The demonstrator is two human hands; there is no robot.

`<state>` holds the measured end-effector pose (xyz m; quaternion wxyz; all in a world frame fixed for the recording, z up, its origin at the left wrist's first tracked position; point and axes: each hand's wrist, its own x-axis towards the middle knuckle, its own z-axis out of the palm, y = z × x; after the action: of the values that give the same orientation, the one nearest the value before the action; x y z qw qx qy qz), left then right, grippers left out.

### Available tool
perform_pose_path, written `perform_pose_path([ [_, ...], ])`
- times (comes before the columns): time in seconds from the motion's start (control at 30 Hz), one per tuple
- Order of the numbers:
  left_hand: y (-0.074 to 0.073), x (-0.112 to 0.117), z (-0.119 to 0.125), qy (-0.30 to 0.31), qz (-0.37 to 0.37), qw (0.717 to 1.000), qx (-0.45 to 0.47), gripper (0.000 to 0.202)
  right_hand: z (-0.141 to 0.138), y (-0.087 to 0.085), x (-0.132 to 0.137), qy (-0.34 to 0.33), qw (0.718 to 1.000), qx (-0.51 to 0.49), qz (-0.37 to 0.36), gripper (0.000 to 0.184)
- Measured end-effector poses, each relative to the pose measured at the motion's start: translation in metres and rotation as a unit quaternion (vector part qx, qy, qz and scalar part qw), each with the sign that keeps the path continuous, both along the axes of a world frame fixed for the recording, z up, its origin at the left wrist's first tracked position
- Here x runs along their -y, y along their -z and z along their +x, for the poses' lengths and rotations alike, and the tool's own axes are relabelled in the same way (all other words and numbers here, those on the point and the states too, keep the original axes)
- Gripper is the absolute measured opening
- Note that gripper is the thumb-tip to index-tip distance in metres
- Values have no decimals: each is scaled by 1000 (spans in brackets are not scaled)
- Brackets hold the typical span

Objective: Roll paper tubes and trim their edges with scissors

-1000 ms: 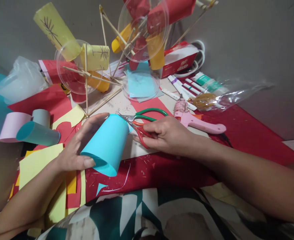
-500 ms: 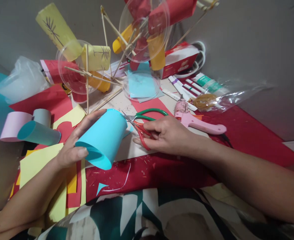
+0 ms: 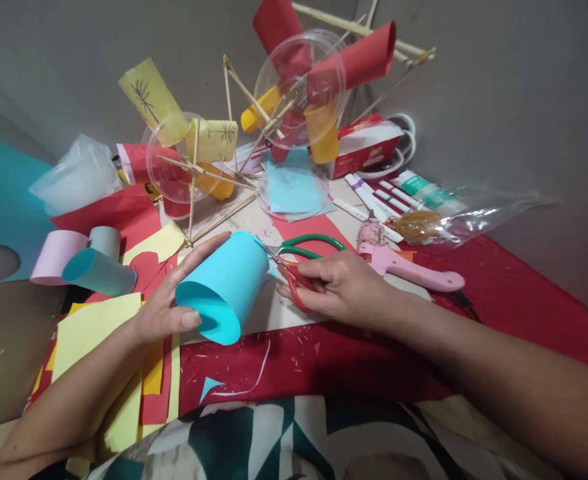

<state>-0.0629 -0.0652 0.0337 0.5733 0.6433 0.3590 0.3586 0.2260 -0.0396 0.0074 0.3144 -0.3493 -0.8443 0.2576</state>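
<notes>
A bright blue paper tube [image 3: 229, 283] lies tilted in my left hand [image 3: 167, 310], its open end facing me. The thumb rests near the lower rim and the fingers pass behind the tube. My right hand [image 3: 337, 287] is closed around the handles of a pair of scissors [image 3: 314, 250] with one green and one red handle. The scissors' blades meet the far rim of the tube, where a narrow edge of blue paper shows. How deep the blades sit in the paper I cannot tell.
A pink glue gun [image 3: 414, 270] lies right of the scissors. Stick frames with clear plastic discs [image 3: 299, 87] and paper cups stand behind. Paper rolls [image 3: 99, 270] and yellow sheets [image 3: 94, 333] lie at left. Markers [image 3: 369, 193] and a red box [image 3: 369, 150] are at the back right.
The whole scene has shifted slightly right and down as the camera turned. My hands keep the same hold on the tube and scissors, and the blades stay at the far rim.
</notes>
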Motion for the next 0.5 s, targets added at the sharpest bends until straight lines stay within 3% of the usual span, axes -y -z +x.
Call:
perform_pose_path([
  [0.3, 9, 8, 18, 37, -84, 994, 61, 105, 1, 11, 0, -37, 999, -17, -29, 34],
  [0.5, 7, 12, 24, 10, -64, 991, 115, 101, -3, 15, -3, -38, 998, -29, -30, 33],
])
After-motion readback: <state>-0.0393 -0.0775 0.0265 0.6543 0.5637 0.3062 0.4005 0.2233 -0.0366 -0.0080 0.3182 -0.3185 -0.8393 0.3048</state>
